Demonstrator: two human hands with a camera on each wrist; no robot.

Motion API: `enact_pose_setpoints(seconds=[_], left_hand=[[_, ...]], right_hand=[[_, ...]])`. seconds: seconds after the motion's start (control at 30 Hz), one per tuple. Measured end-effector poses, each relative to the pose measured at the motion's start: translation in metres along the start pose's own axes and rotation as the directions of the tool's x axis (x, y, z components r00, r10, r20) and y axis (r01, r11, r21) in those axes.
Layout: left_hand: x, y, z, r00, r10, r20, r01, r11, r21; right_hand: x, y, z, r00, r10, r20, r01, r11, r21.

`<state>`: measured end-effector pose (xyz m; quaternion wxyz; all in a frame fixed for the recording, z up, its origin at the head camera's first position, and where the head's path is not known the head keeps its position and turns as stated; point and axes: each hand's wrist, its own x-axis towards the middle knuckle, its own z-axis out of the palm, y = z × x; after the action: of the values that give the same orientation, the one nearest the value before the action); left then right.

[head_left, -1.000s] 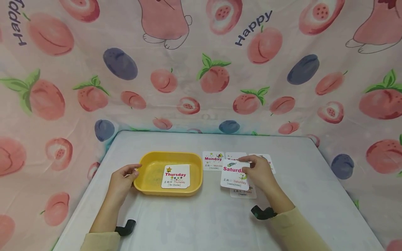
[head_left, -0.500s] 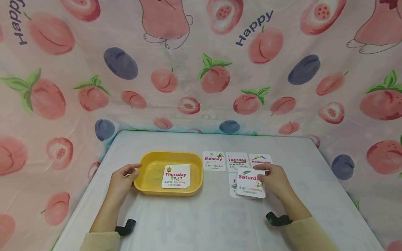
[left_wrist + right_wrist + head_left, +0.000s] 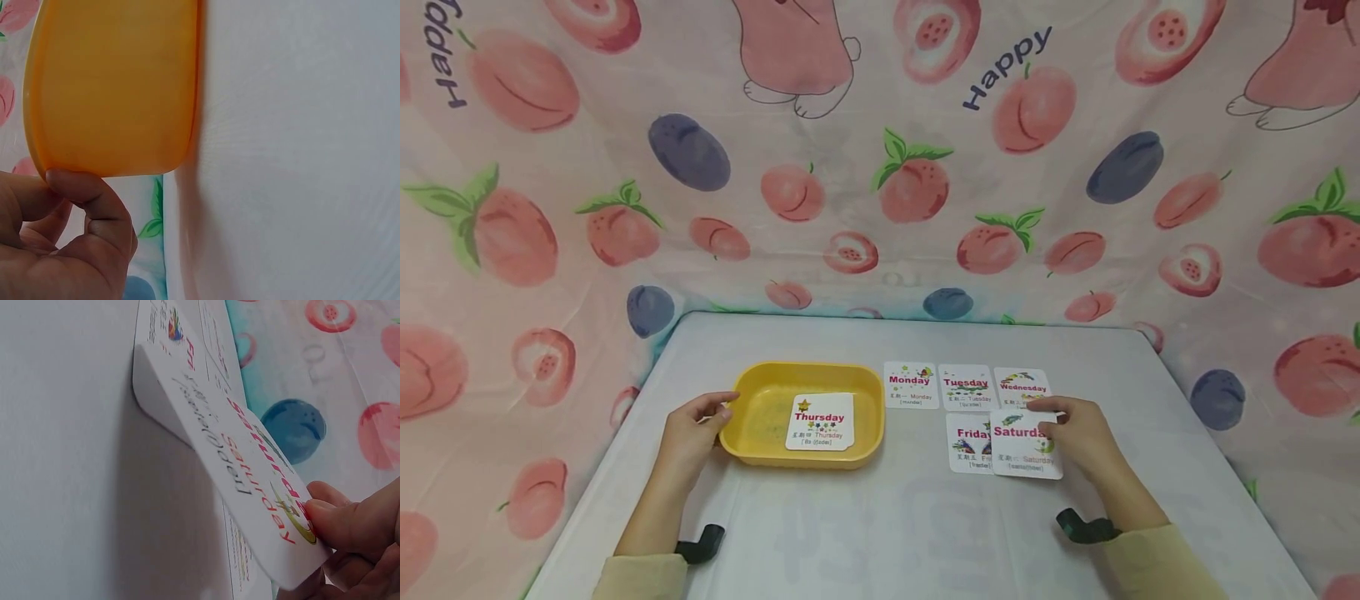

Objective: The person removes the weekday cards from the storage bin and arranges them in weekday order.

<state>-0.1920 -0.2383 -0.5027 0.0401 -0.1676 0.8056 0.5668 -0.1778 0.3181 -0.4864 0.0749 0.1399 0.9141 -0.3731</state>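
In the head view, the white tabletop [image 3: 865,533] was lit softly and evenly, while fine print on the Saturday card [image 3: 1021,457] was blurred. Both wrist views were dimmer and greyer. In the left one, a soft shadow was cast beside the yellow tray [image 3: 119,87], running toward six o'clock; in the right one, a broad, soft-edged shadow was thrown toward seven o'clock.

Beige sleeves [image 3: 643,577] and bent black wrist pieces [image 3: 702,545] are worn.

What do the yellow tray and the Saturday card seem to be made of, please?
Yellow tray: probably smooth, satiny plastic, from its soft sheen and rounded corners. Saturday card: likely printed cardstock, possibly coated, as it looks thin yet stiff.
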Motion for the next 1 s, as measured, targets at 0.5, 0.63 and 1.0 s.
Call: enact_pose_setpoints(seconds=[0.5,0.63,1.0], left_hand=[[0.000,-0.001,0.001,1.000,0.003,0.004,-0.003,1.000,0.005],[0.001,-0.002,0.001,1.000,0.002,0.002,-0.002,1.000,0.006],[0.000,-0.003,0.002,1.000,-0.015,-0.001,0.015,1.000,-0.009]], right_hand=[[0.009,0.020,-0.008,1.000,0.003,-0.012,-0.003,0.999,-0.033],[0.011,0.025,-0.008,1.000,0.007,-0.022,-0.008,0.999,-0.045],[0.017,0.031,-0.001,0.998,0.034,-0.046,-0.036,0.998,-0.059]])
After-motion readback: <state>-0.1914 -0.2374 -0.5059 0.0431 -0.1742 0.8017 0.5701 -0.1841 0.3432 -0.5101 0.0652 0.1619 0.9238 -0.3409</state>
